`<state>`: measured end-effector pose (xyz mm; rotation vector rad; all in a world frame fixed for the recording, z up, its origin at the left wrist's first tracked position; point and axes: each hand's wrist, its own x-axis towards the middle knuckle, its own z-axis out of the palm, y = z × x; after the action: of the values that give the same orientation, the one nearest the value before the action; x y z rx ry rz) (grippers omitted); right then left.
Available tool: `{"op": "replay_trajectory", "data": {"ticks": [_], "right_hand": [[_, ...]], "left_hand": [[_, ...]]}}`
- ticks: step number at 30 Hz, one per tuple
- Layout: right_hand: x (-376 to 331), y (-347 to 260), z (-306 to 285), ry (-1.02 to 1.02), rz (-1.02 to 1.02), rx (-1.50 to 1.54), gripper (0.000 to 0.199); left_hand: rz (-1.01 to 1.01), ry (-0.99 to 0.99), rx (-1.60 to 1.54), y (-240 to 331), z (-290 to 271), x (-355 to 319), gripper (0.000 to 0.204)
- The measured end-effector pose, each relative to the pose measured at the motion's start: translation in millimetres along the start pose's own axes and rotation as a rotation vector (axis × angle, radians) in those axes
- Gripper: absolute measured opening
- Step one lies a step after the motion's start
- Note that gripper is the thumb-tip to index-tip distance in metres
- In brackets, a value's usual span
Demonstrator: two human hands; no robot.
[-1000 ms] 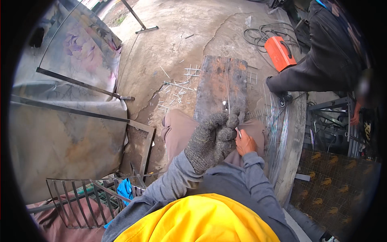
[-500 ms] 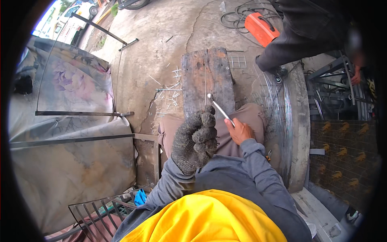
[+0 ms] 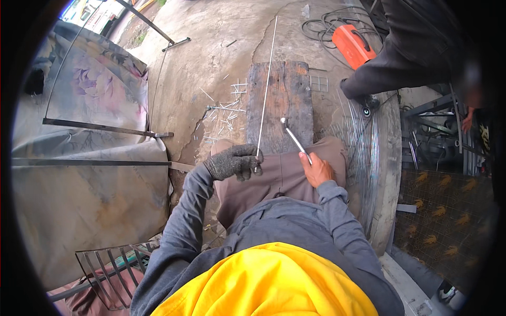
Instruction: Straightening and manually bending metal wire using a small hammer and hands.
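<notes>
My left hand [image 3: 232,161], in a dark grey knit glove, is closed by its fingertips on the near end of a long thin metal rod [image 3: 268,76]. The rod slants away from me over the left part of a worn wooden plank [image 3: 298,87] and past its far end. Bare, my right hand [image 3: 318,171] grips a silver metal tool [image 3: 297,139] with a straight shaft and a knobbed head, perhaps a wrench. Its head is over the near part of the plank, to the right of the rod.
Several short cut rod pieces [image 3: 230,120] lie left of the plank. A bundle of long thin rods [image 3: 363,158] lies to the right. Beyond are an orange machine [image 3: 353,46], cables and a person's leg [image 3: 377,66]. A cloth-draped metal frame [image 3: 105,142] stands left.
My left hand has moved left and opened out from a tighter fist. The rod now shows at full length, its near end at my fingers. My right hand still grips the tool.
</notes>
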<state>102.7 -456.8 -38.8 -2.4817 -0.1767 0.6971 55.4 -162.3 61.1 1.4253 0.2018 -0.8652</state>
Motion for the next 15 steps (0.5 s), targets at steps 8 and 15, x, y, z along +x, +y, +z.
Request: {"op": "replay_trajectory", "data": {"ticks": [8, 15], "right_hand": [[0, 0, 4, 0.028, -0.004, -0.008, 0.059], [-1, -5, 4, 0.057, 0.031, -0.023, 0.060]], "left_hand": [[-0.446, 0.062, 0.674, -91, -139, -25, 0.018], [-0.584, 0.127, 0.683, -129, -191, -20, 0.023]]}}
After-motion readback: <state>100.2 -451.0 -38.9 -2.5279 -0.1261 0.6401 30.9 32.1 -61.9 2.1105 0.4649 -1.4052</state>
